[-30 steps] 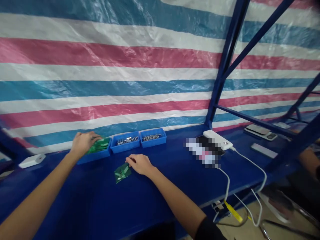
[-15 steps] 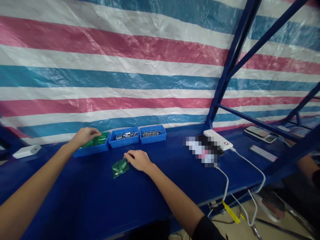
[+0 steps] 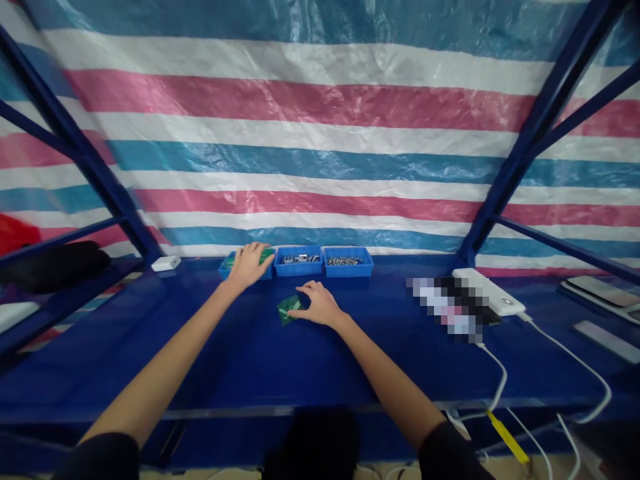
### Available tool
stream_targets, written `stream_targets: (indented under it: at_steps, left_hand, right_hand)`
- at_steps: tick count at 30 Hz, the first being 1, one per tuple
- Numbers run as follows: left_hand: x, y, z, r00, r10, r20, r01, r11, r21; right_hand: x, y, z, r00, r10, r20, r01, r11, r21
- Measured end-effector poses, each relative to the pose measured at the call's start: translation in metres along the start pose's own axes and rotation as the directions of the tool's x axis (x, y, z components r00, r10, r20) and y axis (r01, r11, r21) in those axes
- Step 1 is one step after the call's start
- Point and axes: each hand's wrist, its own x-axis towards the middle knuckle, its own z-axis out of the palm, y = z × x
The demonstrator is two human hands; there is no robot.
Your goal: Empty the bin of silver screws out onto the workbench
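Note:
Three small blue bins stand in a row at the back of the blue table. My left hand (image 3: pixel 249 264) is over the left bin (image 3: pixel 269 273), fingers apart above its green packets, and hides part of them. Short silver metal pieces lie in the middle bin (image 3: pixel 299 269); the right bin (image 3: pixel 349 271) holds small metal parts. In front of the bins a green see-through bag (image 3: pixel 288 311) with small pieces inside lies flat on the table. Beside it is my right hand (image 3: pixel 321 305), thumb and forefinger apart, the thumb tip at the bag's right edge.
To the right lie a pixelated phone-like item (image 3: pixel 450 307) and a white power bank (image 3: pixel 487 292) with white cables. A white adapter (image 3: pixel 166 263) sits at the back left. Blue frame posts (image 3: pixel 505 173) rise on both sides before a striped sheet (image 3: pixel 310 153).
The view has swung left and levelled. My left hand's fingers have spread over the left bin. My right hand's thumb and forefinger have opened beside the green bag.

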Motion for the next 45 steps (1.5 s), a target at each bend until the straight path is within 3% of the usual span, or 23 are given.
stream_targets:
  at_steps: [1, 3, 7, 10, 13, 17, 19, 22, 25, 28, 30, 33, 35, 37, 42, 45]
  left_hand:
    - [-0.015, 0.011, -0.003, 0.999, 0.040, -0.024, -0.041, 0.999, -0.030]
    - [-0.045, 0.032, -0.002, 0.994, 0.102, 0.039, -0.097, 0.988, -0.118]
    - [-0.085, 0.058, 0.020, 0.979, 0.061, 0.194, -0.002, 0.957, -0.291]
    - [-0.084, 0.073, 0.039, 0.984, -0.068, 0.166, 0.134, 0.895, -0.426]
    - [-0.067, 0.091, 0.052, 0.976, -0.180, 0.121, 0.213, 0.696, -0.686]
    - [-0.052, 0.109, 0.064, 0.940, -0.333, 0.070, 0.239, 0.499, -0.833]
    - [-0.052, 0.111, 0.068, 0.935, -0.339, 0.103, 0.260, 0.460, -0.849]
    - [-0.054, 0.108, 0.066, 0.941, -0.311, 0.131, 0.261, 0.428, -0.865]
    - [-0.052, 0.105, 0.058, 0.941, -0.331, 0.075, 0.209, 0.391, -0.896]
    - [-0.046, 0.104, 0.051, 0.912, -0.410, 0.014, 0.178, 0.365, -0.914]
    - [-0.043, 0.103, 0.047, 0.896, -0.444, -0.017, 0.181, 0.399, -0.899]
    - [-0.043, 0.103, 0.044, 0.910, -0.403, -0.098, 0.151, 0.543, -0.826]
    - [-0.044, 0.104, 0.043, 0.927, -0.342, -0.151, 0.099, 0.615, -0.782]
    - [-0.045, 0.105, 0.043, 0.931, -0.325, -0.169, 0.078, 0.625, -0.777]
    - [-0.044, 0.105, 0.046, 0.899, -0.430, -0.076, 0.153, 0.474, -0.867]
    - [-0.044, 0.105, 0.046, 0.918, -0.395, -0.023, 0.149, 0.399, -0.905]
  right_hand:
    - [0.000, 0.001, 0.001, 1.000, 0.002, 0.002, -0.002, 1.000, -0.007]
    - [0.000, 0.001, 0.001, 1.000, 0.003, 0.004, -0.003, 1.000, -0.004]
    - [0.000, 0.003, -0.003, 0.999, 0.045, -0.024, -0.041, 0.992, 0.119]
    - [0.001, 0.007, -0.003, 0.986, 0.133, -0.098, -0.108, 0.967, 0.231]
    - [0.006, 0.013, -0.003, 0.939, 0.243, -0.245, -0.129, 0.906, 0.402]
    - [0.013, 0.017, -0.008, 0.858, 0.377, -0.349, -0.043, 0.730, 0.683]
    - [0.015, 0.016, -0.012, 0.839, 0.425, -0.340, -0.025, 0.655, 0.755]
    - [0.018, 0.014, -0.016, 0.846, 0.427, -0.319, -0.001, 0.599, 0.800]
    - [0.021, 0.012, -0.019, 0.876, 0.376, -0.302, 0.024, 0.591, 0.806]
    - [0.023, 0.011, -0.019, 0.902, 0.323, -0.286, 0.025, 0.623, 0.782]
    - [0.023, 0.013, -0.018, 0.917, 0.284, -0.279, 0.017, 0.673, 0.739]
    - [0.022, 0.016, -0.016, 0.924, 0.239, -0.299, 0.013, 0.761, 0.648]
    - [0.021, 0.019, -0.015, 0.923, 0.223, -0.315, 0.022, 0.783, 0.622]
    - [0.020, 0.020, -0.016, 0.918, 0.222, -0.328, 0.035, 0.780, 0.625]
    - [0.021, 0.020, -0.018, 0.901, 0.260, -0.347, 0.033, 0.758, 0.652]
    - [0.023, 0.021, -0.018, 0.886, 0.273, -0.375, 0.079, 0.708, 0.702]
